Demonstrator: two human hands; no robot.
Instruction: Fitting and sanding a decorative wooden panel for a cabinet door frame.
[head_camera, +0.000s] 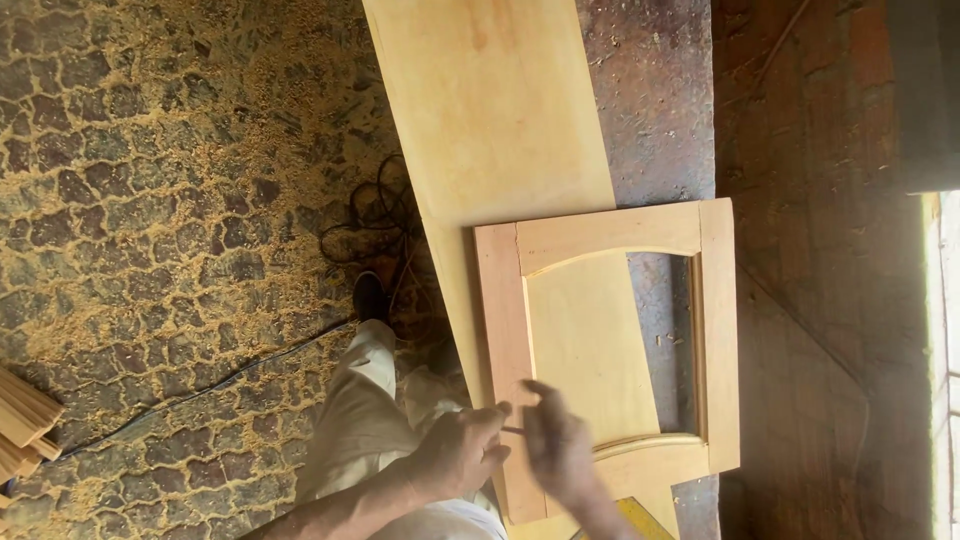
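Both hands, left hand (462, 450) and blurred right hand (558, 447), seemingly pinch a small pencil (513, 430) over the wooden frame (510, 330) beside sawdust (200, 150).

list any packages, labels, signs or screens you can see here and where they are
None in view: no package, label, sign or screen.
What shows instead: a bare wooden frame lying on a long pale board, with both hands at its near rail.
A yellow object peeks in at the bottom edge, too cut off to tell what it is.
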